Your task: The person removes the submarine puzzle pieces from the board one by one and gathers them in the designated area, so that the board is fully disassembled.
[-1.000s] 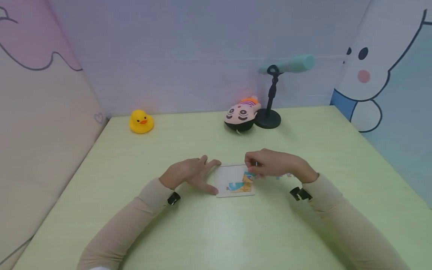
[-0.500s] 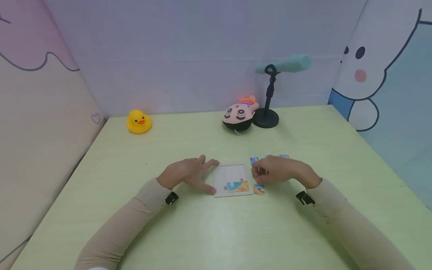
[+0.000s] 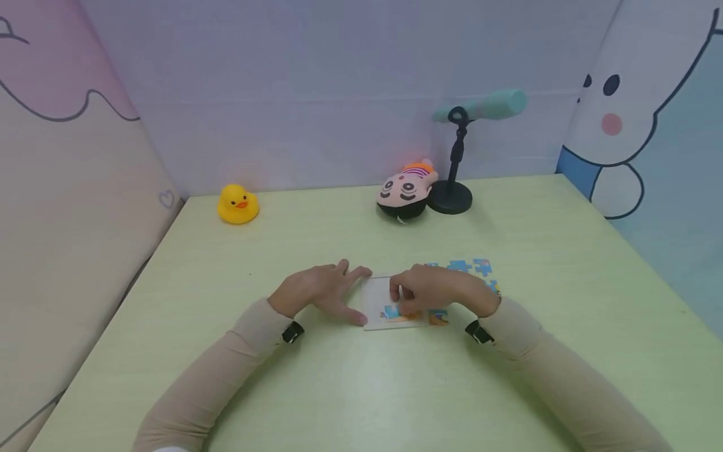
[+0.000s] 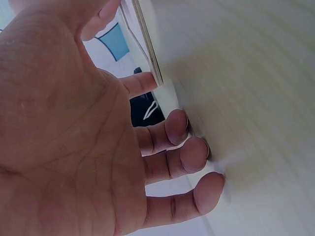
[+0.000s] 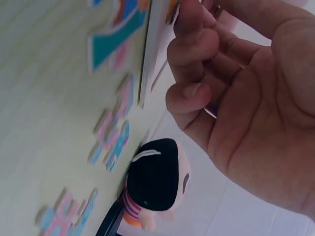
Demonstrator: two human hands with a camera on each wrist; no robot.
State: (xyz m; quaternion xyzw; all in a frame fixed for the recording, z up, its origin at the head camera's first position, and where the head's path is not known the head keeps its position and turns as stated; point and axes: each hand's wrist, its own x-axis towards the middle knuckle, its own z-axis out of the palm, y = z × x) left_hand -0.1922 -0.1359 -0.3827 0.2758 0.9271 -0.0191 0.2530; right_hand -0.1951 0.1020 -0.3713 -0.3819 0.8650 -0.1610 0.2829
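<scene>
A shallow white puzzle tray lies on the table, with joined blue and orange jigsaw pieces along its near side. My left hand is spread at the tray's left side, thumb at the near corner and forefinger at the far one. Its other fingertips rest on the tabletop. Over the tray, my right hand has its fingers bent, fingertips down by the joined pieces; I cannot tell whether they pinch one. A single blue and orange jigsaw piece lies just right of the tray.
Several loose jigsaw pieces lie beyond and right of my right hand, partly covered by it. At the table's back stand a yellow rubber duck, a plush doll lying down, and a black stand bearing a mint-green cylinder.
My right hand set the blue and orange piece down right of the tray, moved to the loose pieces, then came left over the tray. The left hand stays at the tray's edge.
</scene>
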